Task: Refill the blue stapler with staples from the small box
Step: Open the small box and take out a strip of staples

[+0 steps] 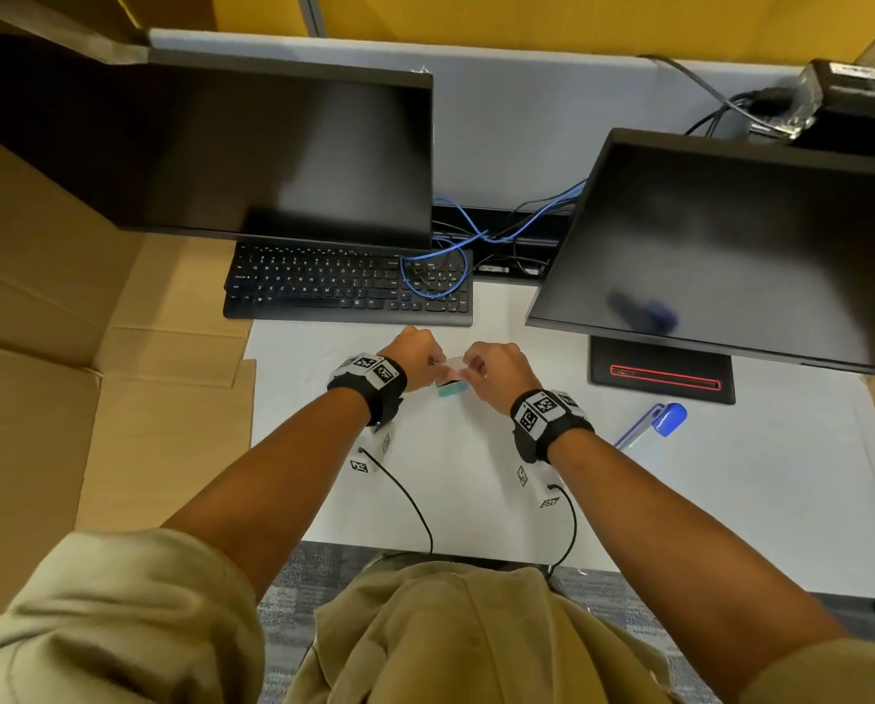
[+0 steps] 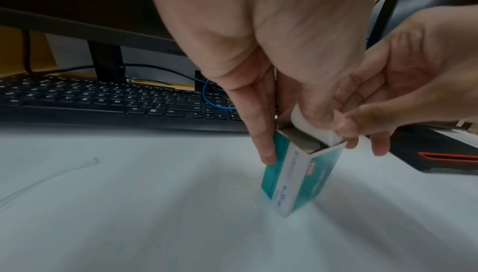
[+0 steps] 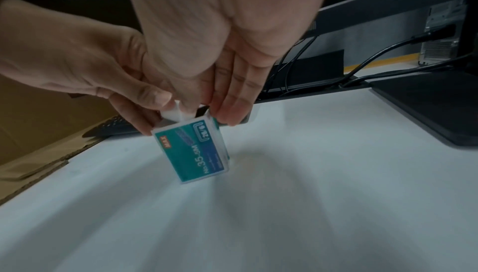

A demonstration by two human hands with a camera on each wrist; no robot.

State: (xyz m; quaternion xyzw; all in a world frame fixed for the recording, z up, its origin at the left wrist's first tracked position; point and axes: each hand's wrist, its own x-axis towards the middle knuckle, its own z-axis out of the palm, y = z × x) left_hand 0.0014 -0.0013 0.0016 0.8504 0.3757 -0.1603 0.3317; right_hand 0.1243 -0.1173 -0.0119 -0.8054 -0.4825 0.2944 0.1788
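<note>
Just below the keyboard [image 1: 349, 287], around the middle of the head view, both hands are working on the small teal staple box [image 2: 300, 176], which stands on end on the white desk [image 1: 476, 475], a bit tilted, top end open. Left hand [image 2: 258, 51] grips the box's sides with fingers pointing down. Right hand [image 3: 220, 41] pinches the white flap [image 3: 175, 112] at the open top; its other fingers touch the box's far side. Over at lower right, well apart from the hands, the blue stapler [image 1: 664, 421] lies on the desk near a monitor base [image 1: 661, 370].
</note>
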